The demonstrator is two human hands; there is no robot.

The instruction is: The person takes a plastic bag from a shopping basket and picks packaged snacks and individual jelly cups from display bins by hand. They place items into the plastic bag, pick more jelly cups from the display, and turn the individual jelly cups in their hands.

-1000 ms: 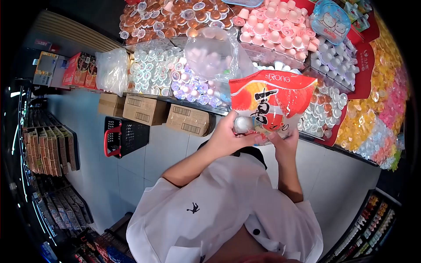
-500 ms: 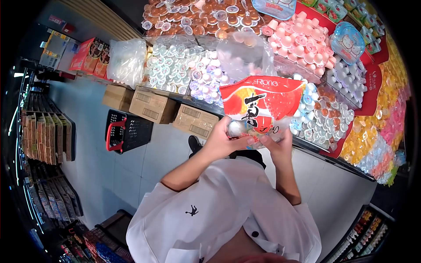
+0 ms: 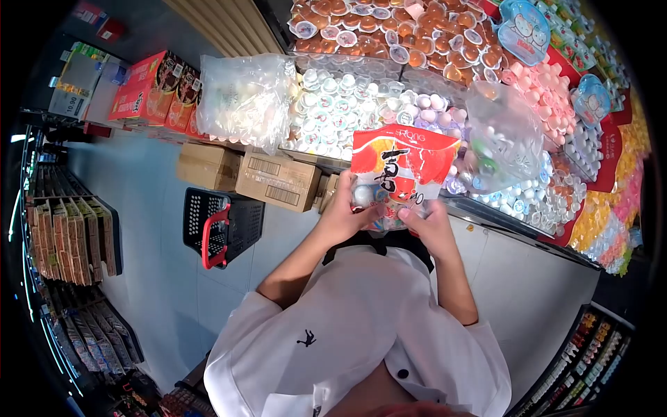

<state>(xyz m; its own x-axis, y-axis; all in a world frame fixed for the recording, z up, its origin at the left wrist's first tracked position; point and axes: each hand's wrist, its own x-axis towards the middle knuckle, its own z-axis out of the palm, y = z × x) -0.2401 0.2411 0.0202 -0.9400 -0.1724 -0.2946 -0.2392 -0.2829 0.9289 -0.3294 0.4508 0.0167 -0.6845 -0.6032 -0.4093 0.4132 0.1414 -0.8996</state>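
Observation:
A red and white printed bag (image 3: 403, 163), see-through in its lower part with small cups showing inside, is held upright in front of my chest. My left hand (image 3: 345, 208) grips its lower left side, the thumb across the front. On the lower right, my right hand (image 3: 429, 226) pinches the same bag, its thumb near my left thumb. Behind the bag lie jelly cups in clear bins (image 3: 326, 104). A clear plastic bag (image 3: 501, 139) with a few items in it rests on the cups to the right.
Brown cartons (image 3: 274, 179) stand under the display's front edge. A black basket with a red handle (image 3: 233, 226) is on the floor at left. Another clear bag (image 3: 244, 104) lies beside red boxes (image 3: 147, 90). Shelves (image 3: 73, 236) stand far left, another rack (image 3: 580, 361) lower right.
The view has shifted left along the display, so the bins, clear bags and cartons appear farther right. Both hands still hold the red and white bag, now slightly lower in view.

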